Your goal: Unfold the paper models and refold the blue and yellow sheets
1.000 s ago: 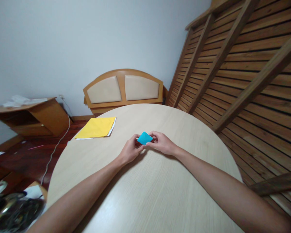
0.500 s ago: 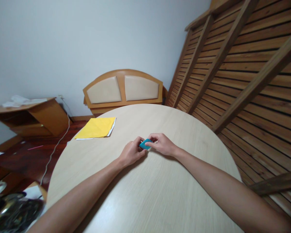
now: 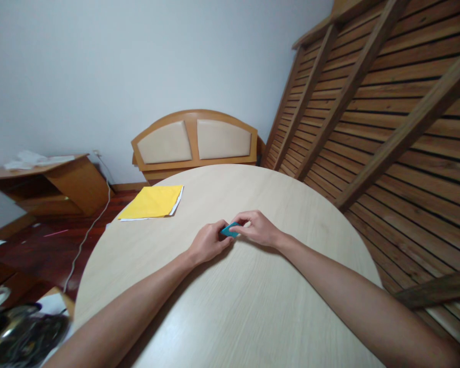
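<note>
From the head camera, one small folded blue paper piece (image 3: 229,230) sits low over the round wooden table (image 3: 253,306), near its middle. Two bare hands meet on it: the left hand (image 3: 209,241) pinches its 9 o'clock edge with curled fingers, and the right hand (image 3: 257,228) pinches its 3 o'clock edge, fingertips partly covering it. One stack of yellow sheets (image 3: 152,201) lies at 10 o'clock from the hands, well apart, by the table's far-left rim. One padded wooden headboard (image 3: 194,139) stands at 12 o'clock behind the table, one slatted bed frame (image 3: 387,117) leans at 2 o'clock, and one low wooden cabinet (image 3: 49,185) stands at 9 o'clock.
</note>
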Action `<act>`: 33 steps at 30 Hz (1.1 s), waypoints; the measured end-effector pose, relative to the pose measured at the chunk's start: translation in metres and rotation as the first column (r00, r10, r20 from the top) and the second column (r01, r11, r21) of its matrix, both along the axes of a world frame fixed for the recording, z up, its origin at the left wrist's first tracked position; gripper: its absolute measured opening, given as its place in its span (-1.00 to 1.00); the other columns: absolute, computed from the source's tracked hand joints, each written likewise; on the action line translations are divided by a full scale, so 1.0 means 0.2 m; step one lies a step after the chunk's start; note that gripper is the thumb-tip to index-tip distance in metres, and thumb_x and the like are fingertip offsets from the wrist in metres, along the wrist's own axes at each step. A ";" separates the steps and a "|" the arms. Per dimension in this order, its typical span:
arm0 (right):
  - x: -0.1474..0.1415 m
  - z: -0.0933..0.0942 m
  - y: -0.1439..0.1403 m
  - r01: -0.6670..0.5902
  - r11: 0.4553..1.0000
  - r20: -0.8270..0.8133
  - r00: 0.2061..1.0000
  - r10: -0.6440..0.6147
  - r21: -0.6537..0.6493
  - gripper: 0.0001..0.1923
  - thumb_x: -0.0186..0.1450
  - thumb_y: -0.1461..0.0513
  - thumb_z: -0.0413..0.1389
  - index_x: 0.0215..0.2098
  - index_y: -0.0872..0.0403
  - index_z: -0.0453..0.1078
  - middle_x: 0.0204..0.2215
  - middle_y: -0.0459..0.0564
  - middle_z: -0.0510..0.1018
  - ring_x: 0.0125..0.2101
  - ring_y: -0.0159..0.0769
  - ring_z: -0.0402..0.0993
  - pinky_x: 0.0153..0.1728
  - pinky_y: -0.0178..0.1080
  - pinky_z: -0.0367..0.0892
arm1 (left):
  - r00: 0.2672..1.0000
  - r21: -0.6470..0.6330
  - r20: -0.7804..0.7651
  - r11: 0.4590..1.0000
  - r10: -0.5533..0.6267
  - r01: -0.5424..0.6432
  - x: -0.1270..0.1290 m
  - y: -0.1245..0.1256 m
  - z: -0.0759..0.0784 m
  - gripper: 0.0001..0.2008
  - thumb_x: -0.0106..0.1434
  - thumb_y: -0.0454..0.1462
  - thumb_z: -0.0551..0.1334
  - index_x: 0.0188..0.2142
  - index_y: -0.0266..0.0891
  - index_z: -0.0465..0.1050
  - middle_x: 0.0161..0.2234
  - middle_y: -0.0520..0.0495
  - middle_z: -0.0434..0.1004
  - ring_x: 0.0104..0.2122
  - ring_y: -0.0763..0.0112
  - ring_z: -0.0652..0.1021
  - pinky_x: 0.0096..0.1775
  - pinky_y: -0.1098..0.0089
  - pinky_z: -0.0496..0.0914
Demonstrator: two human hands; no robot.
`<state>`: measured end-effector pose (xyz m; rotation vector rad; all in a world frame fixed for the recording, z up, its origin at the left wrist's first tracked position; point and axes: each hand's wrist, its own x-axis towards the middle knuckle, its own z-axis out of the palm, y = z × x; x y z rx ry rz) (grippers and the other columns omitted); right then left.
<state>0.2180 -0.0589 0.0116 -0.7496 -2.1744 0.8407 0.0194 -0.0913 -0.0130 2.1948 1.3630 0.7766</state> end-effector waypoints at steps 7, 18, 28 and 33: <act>0.00 0.00 0.00 0.014 0.999 -0.024 1.000 -0.013 0.035 -0.81 0.29 0.13 0.23 -0.29 0.10 0.58 -0.37 -0.01 0.65 -0.37 -0.31 0.52 -0.30 -0.28 0.35 | 1.000 -0.034 -0.016 0.999 0.014 -0.015 0.00 0.01 0.00 -0.84 0.25 -0.20 0.21 -0.40 -0.24 0.41 -0.54 0.06 0.41 -0.53 0.46 0.36 -0.45 0.45 0.14; 0.02 -0.01 0.01 -0.037 0.993 -0.038 0.998 0.041 0.116 -0.79 0.31 0.10 0.24 -0.33 0.08 0.61 -0.41 -0.01 0.66 -0.40 -0.32 0.55 -0.33 -0.29 0.37 | 0.997 0.062 -0.060 0.996 -0.054 0.058 0.00 -0.01 0.02 -0.77 0.30 -0.20 0.19 -0.46 -0.24 0.41 -0.51 0.02 0.40 -0.46 0.42 0.40 -0.39 0.42 0.19; 0.01 0.01 0.00 0.023 1.000 -0.048 0.999 -0.024 -0.015 -0.78 0.28 0.10 0.24 -0.30 0.10 0.61 -0.39 -0.01 0.67 -0.38 -0.30 0.54 -0.31 -0.28 0.37 | 0.994 0.164 -0.105 0.985 -0.025 0.042 0.00 -0.01 0.03 -0.75 0.35 -0.18 0.13 -0.42 -0.23 0.41 -0.42 -0.06 0.47 -0.36 0.33 0.46 -0.30 0.38 0.26; 0.01 0.01 0.00 -0.001 1.000 -0.036 0.999 0.000 -0.010 -0.80 0.29 0.15 0.23 -0.34 0.11 0.61 -0.42 -0.02 0.66 -0.41 -0.32 0.53 -0.33 -0.30 0.35 | 0.995 0.149 -0.101 0.988 -0.012 0.027 0.00 -0.01 0.01 -0.72 0.35 -0.14 0.14 -0.44 -0.23 0.39 -0.45 -0.03 0.43 -0.40 0.36 0.44 -0.34 0.40 0.23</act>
